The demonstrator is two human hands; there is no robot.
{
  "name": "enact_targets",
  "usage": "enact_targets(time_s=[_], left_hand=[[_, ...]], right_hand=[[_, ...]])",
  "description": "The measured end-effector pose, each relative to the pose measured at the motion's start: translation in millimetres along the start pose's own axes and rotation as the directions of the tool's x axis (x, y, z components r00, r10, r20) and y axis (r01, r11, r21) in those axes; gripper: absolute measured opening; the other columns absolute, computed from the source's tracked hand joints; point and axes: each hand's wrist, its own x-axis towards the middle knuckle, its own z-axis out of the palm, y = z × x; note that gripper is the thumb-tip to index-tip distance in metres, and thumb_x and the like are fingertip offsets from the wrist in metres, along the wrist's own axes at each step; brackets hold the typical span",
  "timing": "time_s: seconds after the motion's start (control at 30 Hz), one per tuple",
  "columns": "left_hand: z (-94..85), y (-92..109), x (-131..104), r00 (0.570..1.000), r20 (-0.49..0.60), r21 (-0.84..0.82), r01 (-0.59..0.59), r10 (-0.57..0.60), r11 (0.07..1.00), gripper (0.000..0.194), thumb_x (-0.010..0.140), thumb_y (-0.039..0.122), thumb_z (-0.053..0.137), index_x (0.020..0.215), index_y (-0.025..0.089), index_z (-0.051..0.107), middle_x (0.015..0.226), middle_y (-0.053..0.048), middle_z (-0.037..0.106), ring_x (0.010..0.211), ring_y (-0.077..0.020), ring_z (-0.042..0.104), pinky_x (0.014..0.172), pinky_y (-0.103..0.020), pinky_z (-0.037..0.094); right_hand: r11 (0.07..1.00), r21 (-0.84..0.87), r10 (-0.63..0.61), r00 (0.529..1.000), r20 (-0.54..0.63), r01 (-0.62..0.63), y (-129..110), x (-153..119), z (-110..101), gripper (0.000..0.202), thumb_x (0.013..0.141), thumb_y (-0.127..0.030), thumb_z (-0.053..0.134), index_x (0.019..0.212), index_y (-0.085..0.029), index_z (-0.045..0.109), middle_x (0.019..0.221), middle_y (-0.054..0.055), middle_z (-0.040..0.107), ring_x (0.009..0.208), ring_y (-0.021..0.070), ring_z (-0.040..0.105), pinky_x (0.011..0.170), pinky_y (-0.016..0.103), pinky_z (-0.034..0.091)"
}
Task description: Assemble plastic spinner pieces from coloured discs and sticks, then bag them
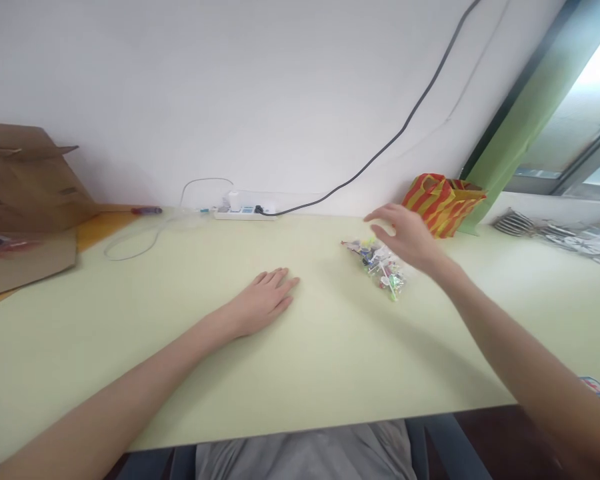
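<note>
My left hand (263,301) lies flat on the pale green table (300,373), fingers spread, with nothing in it. Above the table, right of centre, my right hand (403,233) is raised with thumb and fingers apart, holding nothing. Just below and to the left of it lies a clear plastic bag (379,265) of small colourful items, partly overlapped by the hand in this view. What the single items are is too small to tell.
Along the wall sits a white power strip (230,215) with a black cable (405,127). A red-and-yellow striped bag (443,203) stands at the back right, near plastic-wrapped striped items (560,237). An open cardboard box (30,187) and a screwdriver-like tool (147,211) are at left.
</note>
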Motion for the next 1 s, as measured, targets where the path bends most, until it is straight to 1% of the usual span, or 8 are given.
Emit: enact_targets(time_s=[0.07,0.17,0.3,0.5,0.67,0.83,0.93,1.0], left_hand=[[0.3,-0.6,0.0,1.0,0.007,0.031,0.002,-0.002,1.0,0.058,0.106,0.05,0.027,0.151,0.019,0.05,0.159,-0.019,0.044,0.148,-0.0351,0.04,0.12,-0.052,0.03],[-1.3,0.3,-0.1,0.999,0.042,0.1,0.014,-0.019,0.995,0.059,0.107,0.048,0.024,0.154,0.02,0.046,0.16,-0.018,0.041,0.149,-0.0332,0.038,0.12,-0.049,0.03],[-2.6,1.2,0.3,0.998,0.056,0.145,0.012,-0.02,0.989,0.059,0.108,0.047,0.023,0.155,0.02,0.045,0.161,-0.018,0.041,0.149,-0.0321,0.038,0.12,-0.048,0.032],[-1.2,-0.2,1.0,0.999,0.038,0.141,0.008,-0.013,0.99,0.06,0.108,0.047,0.023,0.155,0.019,0.046,0.159,-0.018,0.043,0.147,-0.0321,0.041,0.119,-0.048,0.033],[1.1,-3.3,0.6,1.0,-0.001,0.09,0.009,-0.009,0.996,0.058,0.107,0.049,0.026,0.153,0.022,0.048,0.158,-0.015,0.046,0.145,-0.0321,0.043,0.119,-0.049,0.033],[4.8,-7.2,1.5,1.0,-0.019,0.073,0.001,0.0,0.997,0.057,0.107,0.049,0.027,0.152,0.023,0.049,0.159,-0.015,0.045,0.149,-0.0326,0.04,0.12,-0.05,0.032],[5.6,-7.9,2.5,1.0,-0.008,0.068,0.007,-0.007,0.998,0.058,0.106,0.049,0.027,0.153,0.022,0.049,0.16,-0.015,0.044,0.15,-0.0325,0.038,0.121,-0.05,0.03],[5.7,-8.5,2.7,1.0,0.003,0.071,0.014,-0.015,0.997,0.058,0.106,0.049,0.027,0.153,0.021,0.048,0.16,-0.015,0.043,0.15,-0.0328,0.037,0.121,-0.051,0.03]], right_hand=[[0.995,-0.072,0.072,0.996,0.054,-0.068,35.2,4.9,-20.9,0.031,0.092,-0.03,0.057,0.117,-0.021,0.071,0.119,0.012,0.067,0.109,0.0318,0.064,0.098,0.051,0.049],[0.994,-0.071,0.101,0.923,0.37,-0.081,79.3,-3.3,-35.6,0.039,0.09,-0.04,0.061,0.126,-0.025,0.068,0.128,0.01,0.068,0.114,0.0317,0.064,0.103,0.047,0.049],[0.951,-0.224,0.283,0.895,0.344,-0.214,105.8,-30.1,-24.7,0.057,0.091,-0.05,0.057,0.142,-0.024,0.056,0.14,0.014,0.063,0.124,0.0371,0.06,0.103,0.051,0.049],[0.837,0.01,0.511,0.789,0.34,-0.547,102.3,-61.3,4.9,0.087,0.093,-0.068,0.05,0.161,-0.021,0.023,0.146,0.021,0.058,0.125,0.0348,0.062,0.101,0.044,0.05],[0.729,0.128,0.586,0.71,0.39,-0.672,99.5,-68.1,11.4,0.102,0.08,-0.059,0.073,0.159,-0.017,0.026,0.096,0.01,0.073,0.09,0.0276,0.068,0.078,0.035,0.052],[0.518,0.4,0.563,0.654,0.505,-0.756,99.0,-78.2,-5.6,0.074,0.07,-0.05,0.086,0.129,-0.018,0.054,0.061,-0.007,0.044,0.058,0.013,0.045,0.056,0.026,0.038],[0.383,0.559,0.438,0.677,0.592,-0.736,89.3,-88.9,-27.3,0.055,0.074,-0.045,0.086,0.113,-0.021,0.056,0.06,-0.011,0.034,0.051,0.0081,0.029,0.05,0.025,0.028],[0.364,0.618,0.335,0.717,0.611,-0.696,75.2,-93.1,-44.7,0.045,0.077,-0.04,0.085,0.106,-0.023,0.055,0.061,-0.01,0.036,0.051,0.0073,0.026,0.05,0.025,0.028]])
